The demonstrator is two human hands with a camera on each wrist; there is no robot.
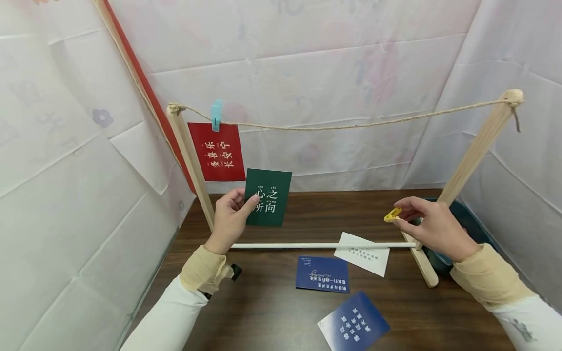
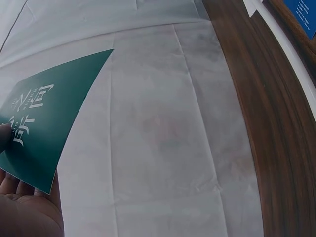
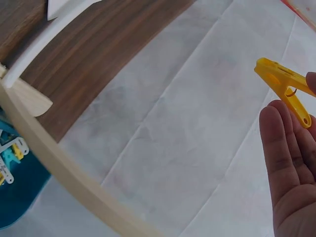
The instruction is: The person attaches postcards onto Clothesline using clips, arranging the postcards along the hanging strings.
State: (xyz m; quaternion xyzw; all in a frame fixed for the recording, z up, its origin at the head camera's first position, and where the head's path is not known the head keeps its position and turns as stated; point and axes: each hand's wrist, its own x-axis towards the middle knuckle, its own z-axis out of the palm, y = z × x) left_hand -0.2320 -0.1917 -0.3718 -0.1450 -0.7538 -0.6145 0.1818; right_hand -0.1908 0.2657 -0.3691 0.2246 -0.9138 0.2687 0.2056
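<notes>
My left hand (image 1: pixel 230 214) pinches a dark green card (image 1: pixel 274 190) with white characters by its left edge, thumb in front and fingers behind. In the left wrist view the same green card (image 2: pixel 54 113) slants across the left side. On the right, my right hand (image 1: pixel 432 224) holds a yellow clothespin (image 1: pixel 392 215) between thumb and fingers. The right wrist view shows the yellow clothespin (image 3: pixel 284 86) with its legs between the thumb and fingertips. A twine line (image 1: pixel 333 127) runs above both hands. Near its left end a blue clothespin (image 1: pixel 216 116) clips a red card (image 1: pixel 218 152).
Wooden posts (image 1: pixel 476 151) and a white bar (image 1: pixel 307 245) frame the line. Two blue cards (image 1: pixel 322 274) and a white card (image 1: pixel 373 261) lie on the brown table (image 1: pixel 246 312). A teal bin (image 3: pixel 24 192) with several clothespins stands by the right post.
</notes>
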